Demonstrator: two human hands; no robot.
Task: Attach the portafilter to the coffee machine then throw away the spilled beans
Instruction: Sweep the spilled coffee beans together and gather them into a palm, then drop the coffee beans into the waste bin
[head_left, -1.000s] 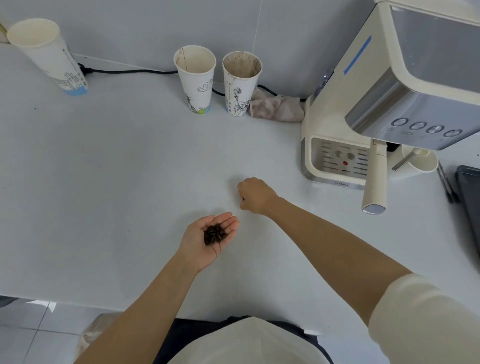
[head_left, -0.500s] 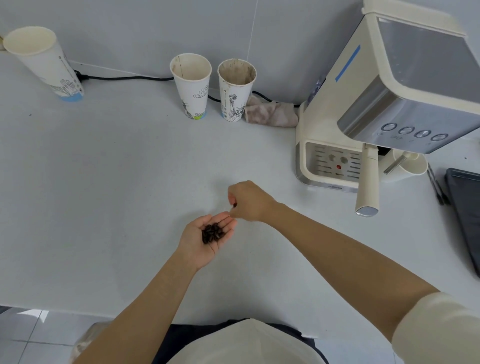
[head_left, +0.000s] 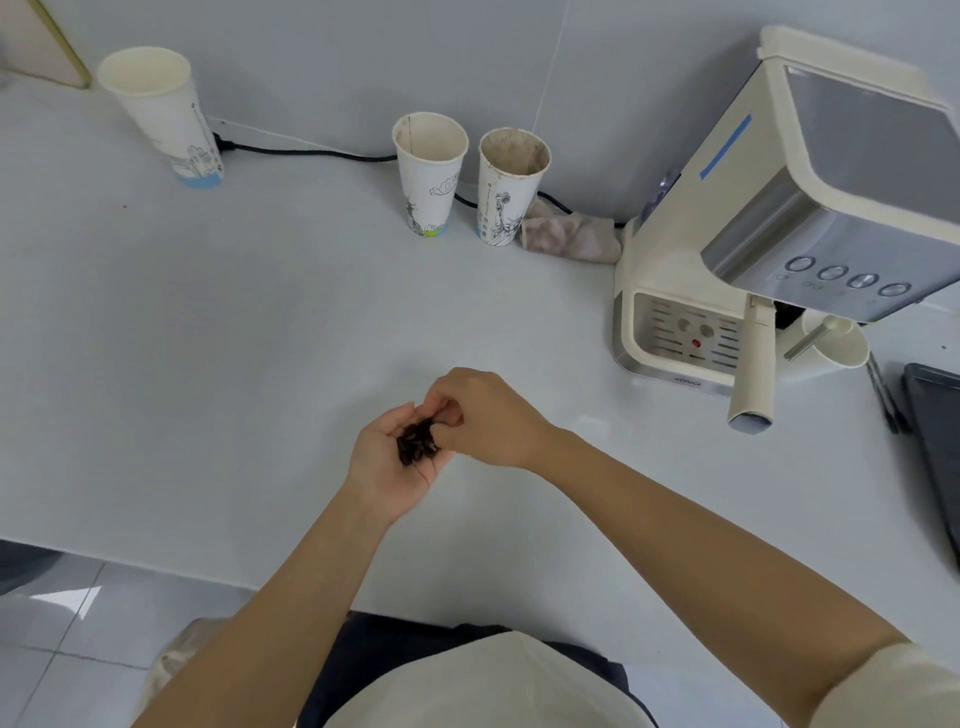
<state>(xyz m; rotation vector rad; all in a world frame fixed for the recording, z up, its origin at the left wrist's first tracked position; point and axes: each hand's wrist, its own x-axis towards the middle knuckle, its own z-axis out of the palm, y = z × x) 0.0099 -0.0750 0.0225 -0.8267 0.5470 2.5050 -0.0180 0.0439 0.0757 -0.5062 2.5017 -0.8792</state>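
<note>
2 hands meet — left hand (head_left: 387, 462) cupped open, dark glossy beans (head_left: 415, 441); right hand (head_left: 480, 418) pinching beans.

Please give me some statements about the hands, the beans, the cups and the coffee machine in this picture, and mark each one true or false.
1. The left hand is cupped palm up with beans in it. True.
2. The right hand rests flat on the table, away from the left hand. False: its fingertips meet over the beans in the left palm.
3. Three paper cups stand upright on the table. True.
4. The portafilter lies loose on the table. False: it sits in the coffee machine, handle sticking out towards the person.
5. A crumpled cloth lies between a cup and the machine. True.
</note>
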